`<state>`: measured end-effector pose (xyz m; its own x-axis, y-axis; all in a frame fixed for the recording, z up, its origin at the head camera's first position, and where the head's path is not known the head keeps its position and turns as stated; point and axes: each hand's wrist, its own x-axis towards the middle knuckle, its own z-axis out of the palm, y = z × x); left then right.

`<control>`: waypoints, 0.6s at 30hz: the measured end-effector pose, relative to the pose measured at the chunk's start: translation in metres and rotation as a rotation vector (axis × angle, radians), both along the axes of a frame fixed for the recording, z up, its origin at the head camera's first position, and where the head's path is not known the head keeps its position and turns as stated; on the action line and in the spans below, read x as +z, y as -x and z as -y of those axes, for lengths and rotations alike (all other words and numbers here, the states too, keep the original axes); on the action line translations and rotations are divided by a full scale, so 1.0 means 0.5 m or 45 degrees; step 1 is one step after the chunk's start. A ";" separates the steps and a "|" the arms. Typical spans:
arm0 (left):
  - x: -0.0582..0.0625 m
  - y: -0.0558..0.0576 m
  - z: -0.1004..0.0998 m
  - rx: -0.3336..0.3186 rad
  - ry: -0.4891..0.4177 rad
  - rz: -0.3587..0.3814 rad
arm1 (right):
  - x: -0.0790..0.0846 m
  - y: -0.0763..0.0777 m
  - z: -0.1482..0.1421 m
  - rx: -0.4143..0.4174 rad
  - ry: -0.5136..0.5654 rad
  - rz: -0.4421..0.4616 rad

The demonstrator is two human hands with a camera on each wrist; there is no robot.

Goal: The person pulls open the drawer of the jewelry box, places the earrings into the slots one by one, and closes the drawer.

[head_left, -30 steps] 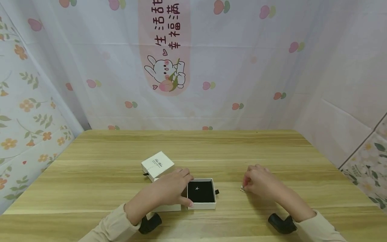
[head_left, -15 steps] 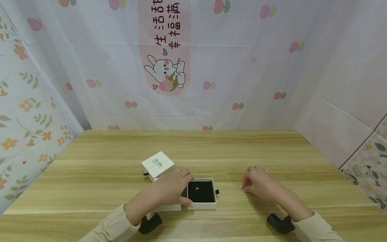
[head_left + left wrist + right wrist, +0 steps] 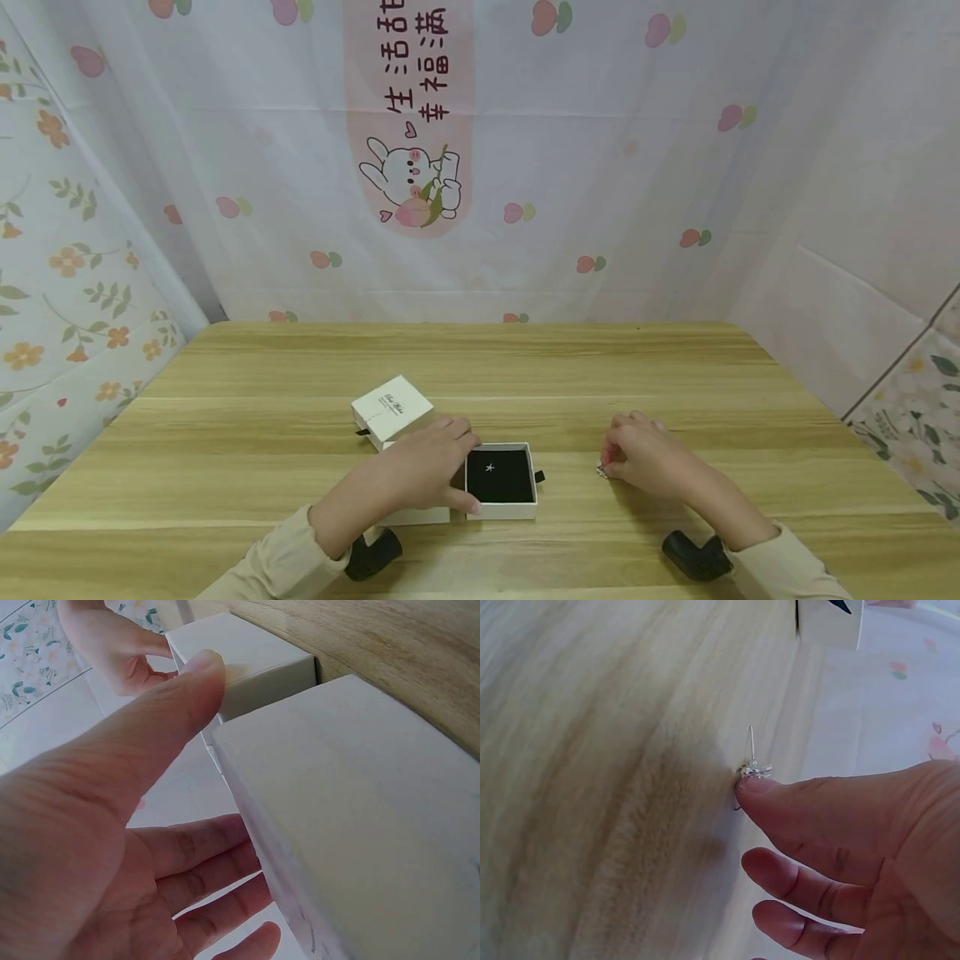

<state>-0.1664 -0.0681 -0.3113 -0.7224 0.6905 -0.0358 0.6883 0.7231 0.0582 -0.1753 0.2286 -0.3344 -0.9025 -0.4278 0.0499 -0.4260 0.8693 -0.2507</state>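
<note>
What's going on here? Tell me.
A person's right hand pinches a small silver earring close to the table top. The left hand holds the end of an open white box with a star on its black lining. Two more white boxes sit to its left, one mostly hidden by that hand.

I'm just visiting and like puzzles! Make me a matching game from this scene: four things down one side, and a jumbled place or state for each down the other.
Things:
1. Lettered box
2. Black pad
3. Right hand
4. Left hand

Places and states:
A. Holding a small silvery piece at the fingertips
B. White, turned at an angle, just beyond the other hand
C. Thumb at the near left corner of the open white box
D. Inside the open white box

Right pairs: 1-B, 2-D, 3-A, 4-C
</note>
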 end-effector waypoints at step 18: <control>0.000 -0.001 0.000 0.004 0.005 0.002 | 0.013 -0.004 -0.001 0.030 0.036 0.022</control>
<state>-0.1661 -0.0681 -0.3113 -0.7248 0.6879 -0.0394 0.6857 0.7257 0.0562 -0.1732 0.2294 -0.3280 -0.8929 -0.4479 0.0465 -0.4419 0.8515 -0.2822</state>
